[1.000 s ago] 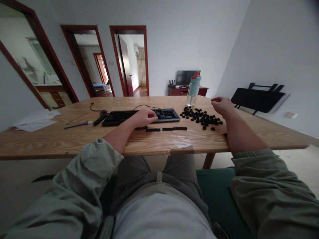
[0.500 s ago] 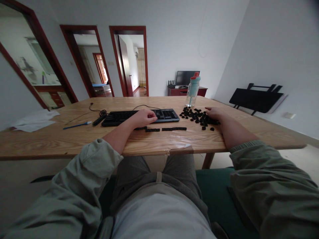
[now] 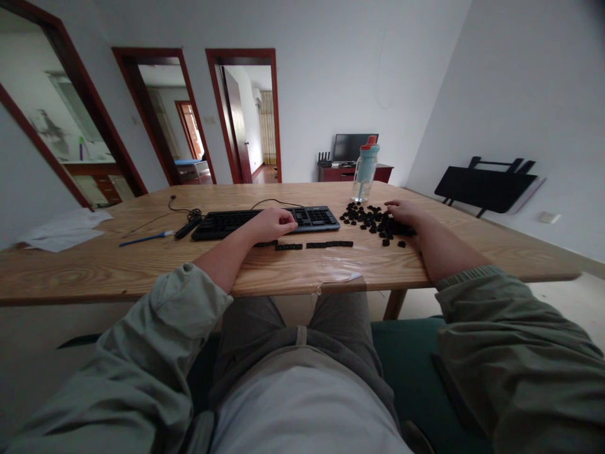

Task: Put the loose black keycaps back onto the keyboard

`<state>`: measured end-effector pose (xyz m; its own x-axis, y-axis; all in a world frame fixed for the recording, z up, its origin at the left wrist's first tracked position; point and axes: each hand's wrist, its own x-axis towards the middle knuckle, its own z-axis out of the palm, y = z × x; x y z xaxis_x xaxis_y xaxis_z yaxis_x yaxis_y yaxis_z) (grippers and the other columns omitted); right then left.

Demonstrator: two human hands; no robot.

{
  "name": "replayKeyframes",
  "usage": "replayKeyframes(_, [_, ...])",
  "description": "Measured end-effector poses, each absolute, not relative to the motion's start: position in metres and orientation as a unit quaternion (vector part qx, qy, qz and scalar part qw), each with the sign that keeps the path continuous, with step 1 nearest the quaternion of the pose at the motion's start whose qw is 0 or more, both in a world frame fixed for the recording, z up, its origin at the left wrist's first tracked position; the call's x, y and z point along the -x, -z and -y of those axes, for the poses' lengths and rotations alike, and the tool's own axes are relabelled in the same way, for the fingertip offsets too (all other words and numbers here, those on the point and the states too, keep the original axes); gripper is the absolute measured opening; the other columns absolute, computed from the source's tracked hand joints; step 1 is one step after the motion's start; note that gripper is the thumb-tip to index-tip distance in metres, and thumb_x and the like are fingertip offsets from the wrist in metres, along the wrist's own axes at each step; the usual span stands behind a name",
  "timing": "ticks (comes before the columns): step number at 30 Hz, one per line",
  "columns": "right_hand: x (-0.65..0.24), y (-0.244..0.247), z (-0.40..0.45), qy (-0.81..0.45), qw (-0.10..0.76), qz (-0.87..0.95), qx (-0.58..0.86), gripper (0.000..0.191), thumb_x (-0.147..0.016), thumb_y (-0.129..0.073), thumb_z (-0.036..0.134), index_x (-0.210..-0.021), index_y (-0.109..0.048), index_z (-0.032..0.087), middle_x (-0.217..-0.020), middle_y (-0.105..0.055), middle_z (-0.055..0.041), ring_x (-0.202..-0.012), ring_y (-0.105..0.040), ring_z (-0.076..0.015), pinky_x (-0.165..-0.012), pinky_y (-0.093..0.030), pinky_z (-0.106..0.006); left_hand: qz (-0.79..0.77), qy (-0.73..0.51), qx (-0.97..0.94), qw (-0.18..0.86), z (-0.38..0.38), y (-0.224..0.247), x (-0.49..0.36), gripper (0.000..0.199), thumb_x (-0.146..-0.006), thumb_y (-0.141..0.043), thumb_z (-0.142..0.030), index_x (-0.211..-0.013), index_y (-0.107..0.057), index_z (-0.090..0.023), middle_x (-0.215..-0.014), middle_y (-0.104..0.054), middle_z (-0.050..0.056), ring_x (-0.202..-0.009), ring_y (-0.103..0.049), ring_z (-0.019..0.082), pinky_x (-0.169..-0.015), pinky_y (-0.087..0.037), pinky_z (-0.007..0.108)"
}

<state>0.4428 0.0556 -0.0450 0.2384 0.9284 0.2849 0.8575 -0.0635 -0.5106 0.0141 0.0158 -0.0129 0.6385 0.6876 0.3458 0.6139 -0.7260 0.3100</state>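
Observation:
My left hand [image 3: 273, 224], its fingers curled together, rests over the middle of a black keyboard [image 3: 227, 222]. Whatever it may hold is hidden. Short rows of black keycaps [image 3: 329, 244] lie along the keyboard's near side, partly covered by my left wrist. On the right, my right hand [image 3: 404, 212] reaches over a loose pile of black keycaps [image 3: 373, 218]. Its fingers are stretched out and touch the pile's right side; I see no keycap between them.
A clear bottle [image 3: 365, 173] with a teal and red top stands behind the pile. Left of the keyboard lie a blue brush [image 3: 146, 238], a dark stick-like object [image 3: 188, 228] with a cable, and white paper [image 3: 69, 230]. The wooden table's [image 3: 179, 277] near edge runs before my lap.
My right hand has shifted slightly to the left over the keycap pile. My left hand stays in place on the keyboard.

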Motion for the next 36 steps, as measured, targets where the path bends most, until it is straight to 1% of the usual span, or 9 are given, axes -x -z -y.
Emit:
replayKeyframes(2, [-0.443,0.041,-0.055,-0.063,0.287,0.573,0.765,0.04,-0.083,-0.059,0.02,-0.121,-0.071,0.016,-0.111,-0.074,-0.0144,-0.09,-0.07,-0.0248,-0.076,-0.054,-0.033,-0.361,-0.222,-0.902,0.081,-0.016,0.013,-0.014,0.035,-0.086,-0.054,-0.044,-0.086,-0.073,-0.016,-0.081,-0.072,0.003,-0.075,-0.062,0.017,-0.071,-0.044,0.027])
replayKeyframes(4, [-0.443,0.039,-0.053,-0.07,0.274,0.55,0.786,0.045,-0.083,-0.057,0.017,-0.126,-0.068,0.013,-0.111,-0.074,-0.0158,-0.086,-0.07,-0.0243,-0.072,-0.053,-0.032,-0.361,-0.22,-0.903,0.082,-0.017,0.013,-0.014,0.035,-0.086,-0.054,-0.044,-0.086,-0.073,-0.015,-0.08,-0.072,0.003,-0.075,-0.062,0.017,-0.07,-0.044,0.028])
replayKeyframes(6, [-0.442,0.036,-0.051,-0.061,0.263,0.543,0.795,0.042,-0.082,-0.058,0.017,-0.121,-0.071,0.012,-0.103,-0.076,-0.0154,-0.078,-0.07,-0.0239,-0.067,-0.052,-0.032,-0.361,-0.221,-0.902,0.084,-0.017,0.013,-0.014,0.034,-0.085,-0.055,-0.044,-0.085,-0.073,-0.015,-0.08,-0.072,0.003,-0.074,-0.061,0.017,-0.07,-0.043,0.028])
replayKeyframes(11, [-0.441,0.031,-0.044,-0.046,0.228,0.572,0.787,0.022,-0.078,-0.067,0.019,-0.096,-0.08,0.016,-0.079,-0.076,-0.0085,-0.066,-0.067,-0.021,-0.064,-0.05,-0.03,-0.364,-0.227,-0.898,0.094,-0.015,0.012,-0.014,0.034,-0.085,-0.055,-0.044,-0.084,-0.073,-0.015,-0.079,-0.072,0.003,-0.072,-0.061,0.017,-0.068,-0.043,0.028])
replayKeyframes(15, [-0.44,0.029,-0.041,-0.087,0.206,0.616,0.756,0.018,-0.075,-0.07,0.018,-0.089,-0.081,0.02,-0.081,-0.077,-0.0055,-0.066,-0.067,-0.0193,-0.063,-0.051,-0.029,-0.357,-0.227,-0.902,0.089,-0.014,0.011,-0.015,0.033,-0.085,-0.055,-0.043,-0.084,-0.073,-0.016,-0.077,-0.071,0.003,-0.071,-0.06,0.016,-0.067,-0.042,0.028])
replayKeyframes(18, [-0.441,0.031,-0.042,-0.074,0.213,0.625,0.748,0.017,-0.072,-0.073,0.019,-0.087,-0.08,0.02,-0.082,-0.077,-0.0055,-0.069,-0.068,-0.0198,-0.063,-0.052,-0.029,-0.35,-0.226,-0.905,0.079,-0.014,0.011,-0.016,0.032,-0.085,-0.054,-0.043,-0.084,-0.072,-0.016,-0.078,-0.071,0.004,-0.072,-0.061,0.017,-0.069,-0.043,0.028])
replayKeyframes(23, [-0.439,0.032,-0.044,-0.082,0.214,0.652,0.723,0.026,-0.068,-0.076,0.023,-0.094,-0.08,0.021,-0.077,-0.077,-0.004,-0.065,-0.066,-0.0187,-0.063,-0.053,-0.029,-0.349,-0.227,-0.907,0.071,-0.014,0.011,-0.016,0.032,-0.085,-0.054,-0.042,-0.085,-0.072,-0.016,-0.08,-0.071,0.004,-0.073,-0.061,0.017,-0.07,-0.043,0.028])
replayKeyframes(29, [-0.435,0.028,-0.043,-0.097,0.203,0.653,0.724,0.014,-0.07,-0.075,0.018,-0.084,-0.079,0.019,-0.081,-0.077,-0.005,-0.068,-0.066,-0.0185,-0.067,-0.052,-0.029,-0.348,-0.227,-0.907,0.066,-0.013,0.01,-0.017,0.032,-0.086,-0.054,-0.042,-0.085,-0.072,-0.016,-0.08,-0.072,0.004,-0.074,-0.061,0.017,-0.07,-0.043,0.028])
replayKeyframes(36, [-0.435,0.028,-0.041,-0.116,0.213,0.642,0.727,0.012,-0.069,-0.073,0.015,-0.079,-0.078,0.02,-0.078,-0.076,-0.0041,-0.069,-0.066,-0.0198,-0.066,-0.053,-0.031,-0.349,-0.228,-0.906,0.066,-0.012,0.009,-0.017,0.032,-0.085,-0.054,-0.043,-0.084,-0.072,-0.016,-0.08,-0.072,0.004,-0.074,-0.061,0.017,-0.07,-0.043,0.029])
